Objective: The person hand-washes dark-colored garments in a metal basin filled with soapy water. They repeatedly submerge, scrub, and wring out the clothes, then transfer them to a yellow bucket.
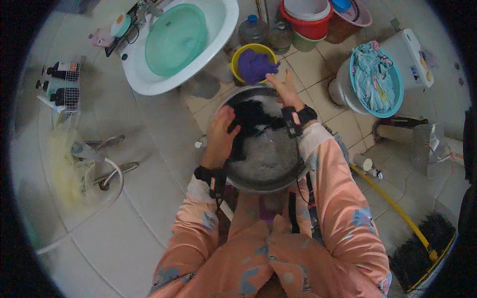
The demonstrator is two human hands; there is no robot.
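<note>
Before me stands a wide metal basin (266,186) of cloudy grey liquid, with black cloth (251,115) lying in its far and left parts. My left hand (221,136) is over the basin's left side beside the black cloth, thumb apart from the fingers and nothing visible in its grasp. Whether it touches the cloth I cannot tell. My right hand (287,91) is above the far right rim with spread fingers, holding nothing. Its fingertips point toward a yellow bucket (234,67) that contains purple cloth (255,65). Both wrists wear black straps with small devices.
A white sink (223,22) holding a green basin (175,41) is at the far left. At right, a blue basin (398,82) of wet-looking clothes rests on the toilet (339,93). A yellow-handled broom (395,205) lies right; a shower hose (121,178) hangs left.
</note>
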